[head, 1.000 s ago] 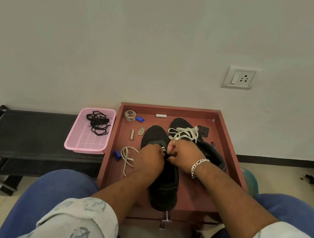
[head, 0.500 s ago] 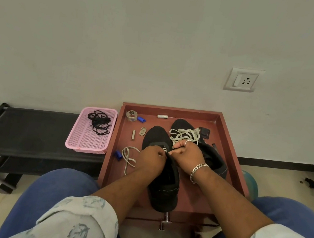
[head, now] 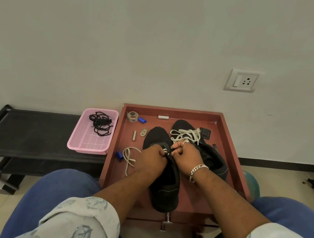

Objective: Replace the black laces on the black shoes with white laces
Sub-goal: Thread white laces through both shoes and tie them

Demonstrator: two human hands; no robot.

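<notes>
Left hand (head: 151, 159) and right hand (head: 184, 156), fingers curled, pinch the white lace (head: 165, 151) at the near shoe (head: 164, 188). Far shoe (head: 212, 161) already white-laced. Black laces (head: 100, 123) lie in the pink basket (head: 88, 143).

Since a second ago the right hand (head: 184, 155) has edged up the frame, closer against the left hand (head: 151, 159).

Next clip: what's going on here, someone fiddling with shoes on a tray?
A seated person is relacing a pair of black shoes on a reddish tray. Both hands, left hand and right hand, pinch the white lace at the eyelets of the near shoe, with loose lace trailing left. The far shoe already carries white lacing. The removed black laces lie in a pink basket beside the tray.
</notes>
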